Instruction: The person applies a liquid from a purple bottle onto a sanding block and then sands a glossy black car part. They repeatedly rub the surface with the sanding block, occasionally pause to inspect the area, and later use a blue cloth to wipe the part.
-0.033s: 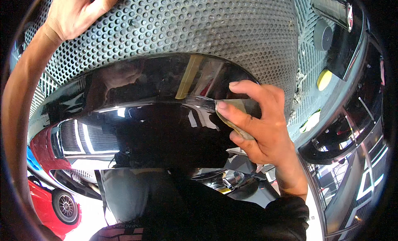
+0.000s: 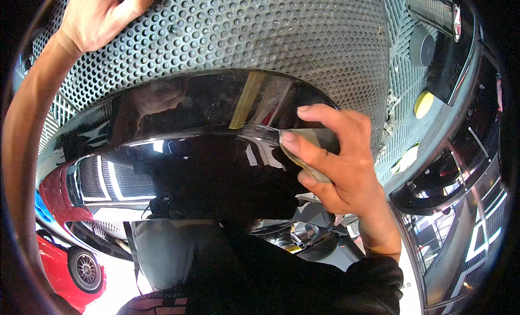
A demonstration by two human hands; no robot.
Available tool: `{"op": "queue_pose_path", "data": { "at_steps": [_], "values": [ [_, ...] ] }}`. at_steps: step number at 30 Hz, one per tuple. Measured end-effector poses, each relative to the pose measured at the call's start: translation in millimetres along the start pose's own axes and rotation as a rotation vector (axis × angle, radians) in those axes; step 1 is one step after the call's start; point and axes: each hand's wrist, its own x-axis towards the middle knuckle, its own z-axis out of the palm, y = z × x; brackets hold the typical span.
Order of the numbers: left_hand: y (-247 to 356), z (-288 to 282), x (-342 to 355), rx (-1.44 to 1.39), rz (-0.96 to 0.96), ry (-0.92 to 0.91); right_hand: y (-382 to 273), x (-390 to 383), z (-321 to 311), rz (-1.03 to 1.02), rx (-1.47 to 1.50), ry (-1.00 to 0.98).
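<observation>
A glossy black curved car panel (image 2: 206, 179) fills the middle, with a ridge running across it. My right hand (image 2: 346, 158) is closed on a thin, bendable yellowish-grey piece (image 2: 310, 137), whose exact kind I cannot make out. Thumb and lower finger pinch it against the ridge, while another finger sticks out to the left. Just left of its edge the surface shows a shiny, wrinkled streak (image 2: 260, 132). At the top left my left hand (image 2: 100, 17) rests on the dimpled grey mat (image 2: 244, 33), its thumb spread away. The picture's edge cuts off its other fingers.
Right of the mat, a ribbed light floor (image 2: 401, 76) holds a round dark object (image 2: 422, 46), a yellow oval pad (image 2: 423, 105) and a pale cloth (image 2: 406, 158). Another glossy dark car body (image 2: 449, 179) stands at the right. Lower left is a red car (image 2: 59, 266).
My right hand has shifted very slightly left with the yellowish-grey piece. My left hand has stayed where it was.
</observation>
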Motion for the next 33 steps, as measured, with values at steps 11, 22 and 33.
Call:
{"op": "queue_pose_path", "data": {
  "at_steps": [11,22,33],
  "values": [
    [-4.4,5.2,-1.6,-0.022,-0.039,-0.037,1.3,-1.1,-2.7,-0.025,-0.044,-0.022],
    [-7.3,-9.8,-1.3,0.048,-0.029,-0.179,6.2,2.0,-0.1,-0.041,-0.024,-0.008],
    [-14.5,-11.0,-4.8,0.031,-0.031,-0.198,5.4,5.6,-3.9,-0.045,-0.050,-0.039]
  ]
}}
